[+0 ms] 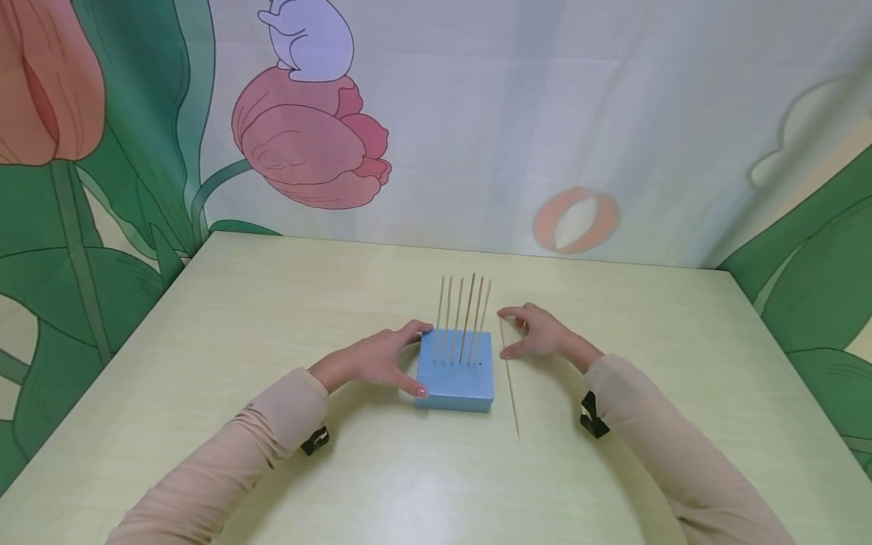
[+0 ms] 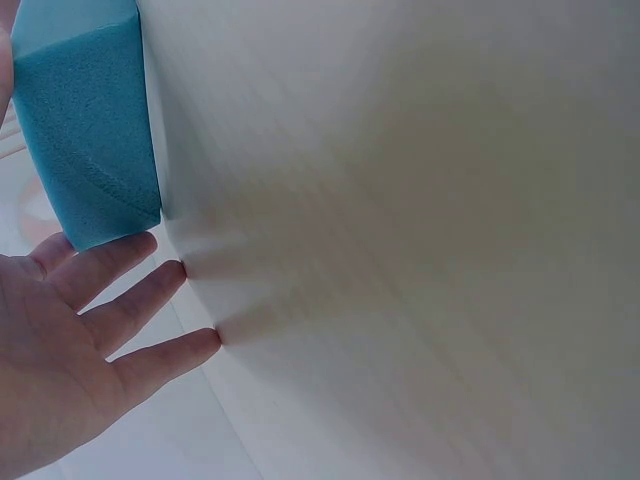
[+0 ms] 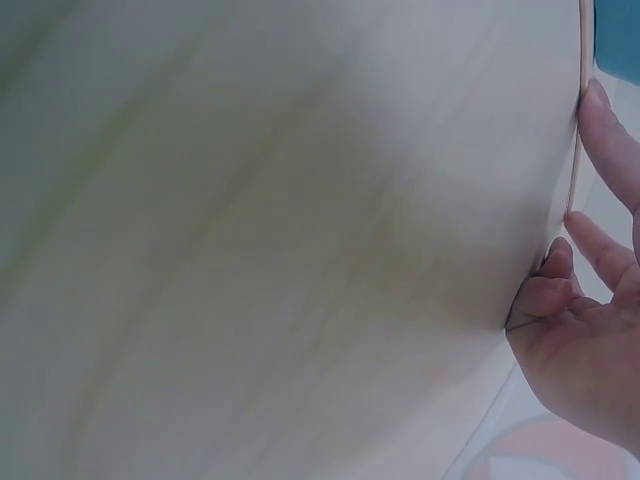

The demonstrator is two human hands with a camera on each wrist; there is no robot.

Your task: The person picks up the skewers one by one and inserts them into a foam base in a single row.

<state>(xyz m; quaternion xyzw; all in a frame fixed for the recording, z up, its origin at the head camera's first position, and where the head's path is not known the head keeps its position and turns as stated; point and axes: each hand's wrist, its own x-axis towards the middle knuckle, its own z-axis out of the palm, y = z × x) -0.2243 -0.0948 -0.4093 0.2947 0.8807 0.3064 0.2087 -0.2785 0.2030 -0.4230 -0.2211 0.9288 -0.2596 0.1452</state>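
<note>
A light blue block (image 1: 455, 386), foam-like in the left wrist view, sits on the table with several thin wooden sticks (image 1: 447, 318) standing in a row in its top. One small dark hole shows at the row's right end. My left hand (image 1: 381, 357) holds the block from its left side, thumb at the near corner and index finger at the far one. To the right, a loose thin stick (image 1: 512, 393) lies on the table. My right hand (image 1: 541, 331) touches its far part with spread thumb and index finger; the other fingers bend inward.
The pale wooden table (image 1: 272, 303) ends at the back against a curtain (image 1: 477, 151) printed with flowers and leaves. Both wrists wear black straps (image 1: 595, 415) beneath the sleeves.
</note>
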